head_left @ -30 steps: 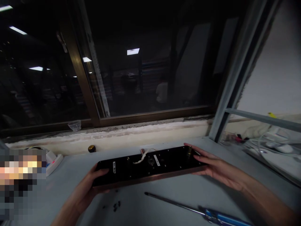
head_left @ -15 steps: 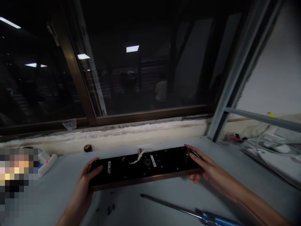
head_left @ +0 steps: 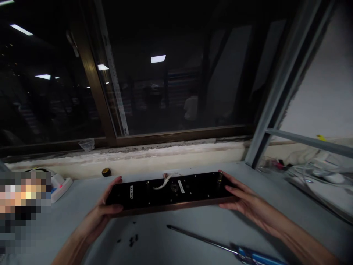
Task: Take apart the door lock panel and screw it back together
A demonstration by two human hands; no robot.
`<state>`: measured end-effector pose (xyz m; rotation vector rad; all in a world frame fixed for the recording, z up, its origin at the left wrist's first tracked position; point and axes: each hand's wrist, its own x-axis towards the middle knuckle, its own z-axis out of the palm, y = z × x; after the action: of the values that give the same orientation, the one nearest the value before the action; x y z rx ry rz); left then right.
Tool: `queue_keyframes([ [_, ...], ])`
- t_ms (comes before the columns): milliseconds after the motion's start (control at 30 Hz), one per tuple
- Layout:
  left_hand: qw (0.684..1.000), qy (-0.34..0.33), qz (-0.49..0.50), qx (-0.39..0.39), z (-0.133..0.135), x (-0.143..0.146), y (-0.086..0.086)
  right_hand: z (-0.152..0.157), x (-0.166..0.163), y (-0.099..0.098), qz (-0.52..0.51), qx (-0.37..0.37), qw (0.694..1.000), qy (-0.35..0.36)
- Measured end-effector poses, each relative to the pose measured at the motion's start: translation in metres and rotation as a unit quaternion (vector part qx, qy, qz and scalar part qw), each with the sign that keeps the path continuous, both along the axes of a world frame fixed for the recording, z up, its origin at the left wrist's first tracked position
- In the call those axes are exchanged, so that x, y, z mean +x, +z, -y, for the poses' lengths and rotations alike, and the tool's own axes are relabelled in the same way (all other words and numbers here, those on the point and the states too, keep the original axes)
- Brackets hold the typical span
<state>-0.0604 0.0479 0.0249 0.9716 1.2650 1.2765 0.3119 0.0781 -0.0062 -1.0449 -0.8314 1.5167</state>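
Panel (head_left: 162,197), long, black, gripped at opposite ends: left hand (head_left: 101,211), right hand (head_left: 245,198), both part-curled.

A workshop, shown by the screwdriver (head_left: 240,254), loose small parts (head_left: 131,241) and grey workbench (head_left: 160,244)

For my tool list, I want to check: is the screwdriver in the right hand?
No, the screwdriver lies on the table while the right hand holds the black panel.
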Motion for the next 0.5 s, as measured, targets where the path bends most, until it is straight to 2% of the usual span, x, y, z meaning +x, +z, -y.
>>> queue_keyframes([
  [100, 1.0, 0.029, 0.007, -0.004, -0.003, 0.001, 0.0, 0.001, -0.004, -0.001, -0.011, 0.001, 1.0, -0.001],
  [333, 0.999, 0.025, -0.024, -0.022, -0.003, 0.006, 0.004, 0.0, -0.007, -0.002, 0.018, -0.006, 1.0, -0.009],
  [433, 0.995, 0.033, -0.095, -0.007, -0.008, 0.003, -0.001, -0.005, -0.007, -0.003, 0.069, -0.004, 0.997, -0.036],
  [500, 0.979, 0.056, -0.194, 0.037, -0.012, -0.002, -0.005, -0.007, -0.005, 0.001, 0.165, 0.023, 0.98, -0.111],
])
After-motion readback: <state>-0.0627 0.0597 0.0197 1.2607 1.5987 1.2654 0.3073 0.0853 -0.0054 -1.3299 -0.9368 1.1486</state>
